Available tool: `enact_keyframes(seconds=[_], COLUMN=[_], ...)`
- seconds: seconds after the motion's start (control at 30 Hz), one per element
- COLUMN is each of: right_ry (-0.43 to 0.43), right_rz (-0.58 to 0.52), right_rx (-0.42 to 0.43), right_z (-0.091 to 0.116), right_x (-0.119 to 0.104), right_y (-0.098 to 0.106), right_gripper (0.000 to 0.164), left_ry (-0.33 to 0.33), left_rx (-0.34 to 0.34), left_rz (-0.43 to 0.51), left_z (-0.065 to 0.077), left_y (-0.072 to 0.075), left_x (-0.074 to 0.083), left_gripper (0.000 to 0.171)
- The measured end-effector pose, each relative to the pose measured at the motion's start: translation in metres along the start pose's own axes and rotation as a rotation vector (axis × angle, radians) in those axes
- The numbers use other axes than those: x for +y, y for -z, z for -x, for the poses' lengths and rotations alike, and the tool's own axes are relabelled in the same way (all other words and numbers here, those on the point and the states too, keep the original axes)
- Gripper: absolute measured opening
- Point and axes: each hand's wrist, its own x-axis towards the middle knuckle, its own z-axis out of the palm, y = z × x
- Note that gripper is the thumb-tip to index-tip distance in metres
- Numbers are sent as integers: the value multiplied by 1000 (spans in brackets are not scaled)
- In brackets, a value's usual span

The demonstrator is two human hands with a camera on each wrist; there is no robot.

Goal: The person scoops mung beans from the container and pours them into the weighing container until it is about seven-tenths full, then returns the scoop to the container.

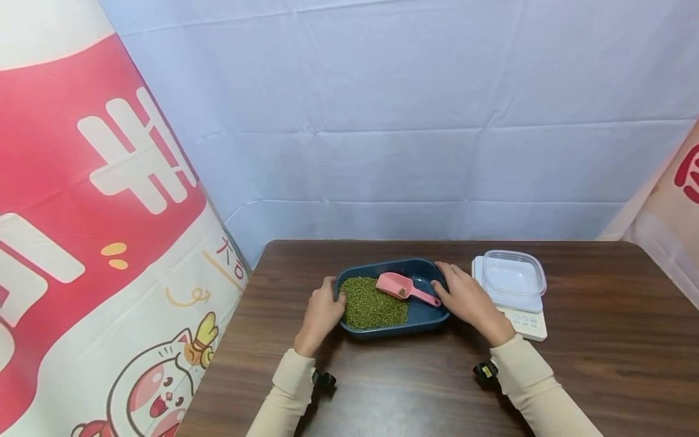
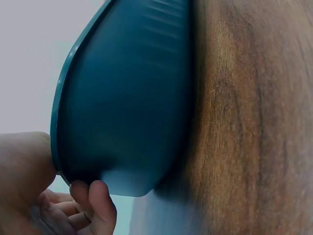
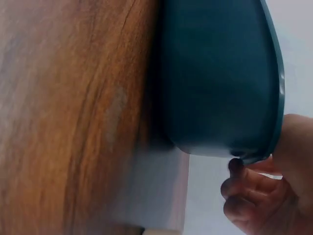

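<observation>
A dark blue plastic tray (image 1: 422,313) is held at its two ends. My left hand (image 1: 323,312) grips the left rim, thumb over the inside edge, while my right hand (image 1: 468,295) grips the right rim the same way. Green mung beans (image 1: 371,308) are heaped in the tray's left part. A pink scoop (image 1: 394,284) lies partly on them, its handle pointing right and a few beans in its bowl. In the left wrist view, curled fingers (image 2: 101,203) sit against the tray's outer wall; in the right wrist view, fingertips (image 3: 237,169) bend beneath the rim.
Right of the tray stands a white kitchen scale (image 1: 532,325) with a clear plastic container (image 1: 512,279) on it, close to my right hand. The brown wooden table (image 1: 401,382) ends at a pale cloth backdrop (image 1: 393,164). A printed banner (image 1: 49,164) hangs at the left.
</observation>
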Motion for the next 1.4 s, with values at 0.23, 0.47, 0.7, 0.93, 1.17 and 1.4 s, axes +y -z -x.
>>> enact_keyframes(seconds=[0.23,0.47,0.7,0.93,1.17,1.4], right_ry=[-49,-87,-81,-99,-74,-75], right_rz=[13,-3,0,11,30,44], right_rx=[2,-19,-15,-29,-10,3], right_z=[-1,2,5,10,18,29], right_x=[1,2,0,-3,-7,-9], right_y=[-2,-3,-2,-2,2,6], right_gripper=[48,48,49,49,49,48], left_ry=[22,19,13,31,25,2], left_rx=[-12,-47,-60,-90,-104,-102], left_rz=[78,117,133,144,154,140], left_z=[1,1,2,5,7,12], left_y=[-2,-3,-2,-2,-3,-5], left_x=[-1,1,1,-2,-1,0], left_gripper=[37,36,38,41,41,42])
